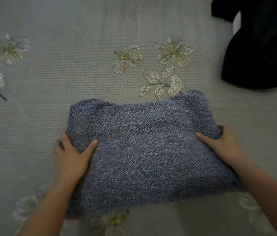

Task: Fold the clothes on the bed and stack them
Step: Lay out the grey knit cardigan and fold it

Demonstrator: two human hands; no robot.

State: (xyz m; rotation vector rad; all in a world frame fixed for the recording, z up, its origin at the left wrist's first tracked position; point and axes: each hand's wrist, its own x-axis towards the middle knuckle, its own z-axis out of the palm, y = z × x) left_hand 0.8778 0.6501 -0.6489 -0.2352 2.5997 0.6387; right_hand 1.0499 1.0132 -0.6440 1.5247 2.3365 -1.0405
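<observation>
While the folded blue sweater (148,147) lay on the flowered bedspread (66,74) just in front of the person, the left hand (71,157) and the right hand (222,143) each pinched a side edge of it, thumb flat on top and the other fingers curled round the edge, partly hidden. Lifted by those edges alone, the thick knit would likely sag in the middle and the fold slip open, since nothing supported its centre. A black garment (260,48) lay well apart at the far right, seemingly not yet folded.
</observation>
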